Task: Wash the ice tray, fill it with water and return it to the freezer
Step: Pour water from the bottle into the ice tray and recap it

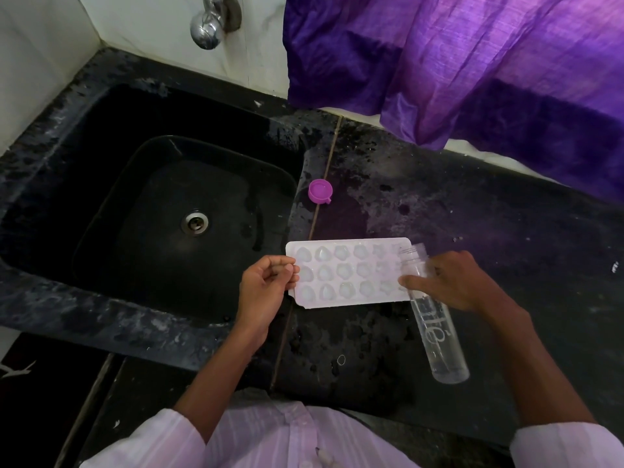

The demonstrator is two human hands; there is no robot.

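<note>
The left hand (266,285) pinches the near-left edge of the ice tray (347,273), which lies flat on the counter (472,231). Across it, the right hand (456,282) wraps an uncapped bottle (435,319). Light, thin, probably bendy; once filled, support both short ends.

One tray (347,273) lies on the desk (472,231). Its hollows stand in three rows; about six show in each row, though the far right ones are partly hidden behind the bottle, so the full count cannot be told for sure. One clear bottle (435,329), with no cap on its mouth. One purple cap (320,191). One sink (162,211), with one drain (195,223). One tap (211,21). One purple cloth (456,62). Two hands: the left hand (266,285) and the right hand (452,282), each with one pale sleeve.
</note>
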